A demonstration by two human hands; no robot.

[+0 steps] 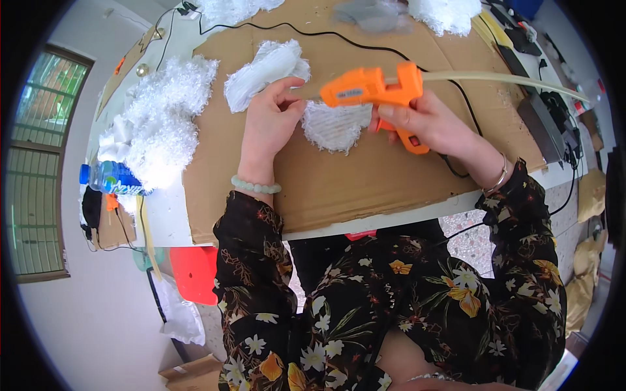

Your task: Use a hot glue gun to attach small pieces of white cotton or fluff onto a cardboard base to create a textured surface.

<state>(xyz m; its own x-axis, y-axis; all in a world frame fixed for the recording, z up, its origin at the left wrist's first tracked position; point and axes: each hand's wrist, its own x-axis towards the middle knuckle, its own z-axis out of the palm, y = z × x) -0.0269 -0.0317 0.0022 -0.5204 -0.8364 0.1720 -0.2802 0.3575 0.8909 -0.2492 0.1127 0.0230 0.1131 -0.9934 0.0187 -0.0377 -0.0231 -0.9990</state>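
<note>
My right hand (417,120) grips an orange glue gun (365,86) by its handle, its nozzle pointing left. A long pale glue stick (495,77) sticks out of the gun's back. My left hand (272,117) is at the nozzle tip, fingers curled and thumb close to the forefinger; what they pinch, if anything, is too small to make out. Under the gun, beside my left thumb, lies a white fringed fabric piece (336,127). Behind my left hand is a folded white fringed piece (267,70) on the cardboard (365,186).
A heap of white fluffy material (160,120) covers the left, beside a blue-capped plastic bottle (117,179). More white fluff (447,14) and a blurred grey item (373,15) are at the far side. A black cable (313,32) crosses the cardboard. A dark box (542,127) stands right.
</note>
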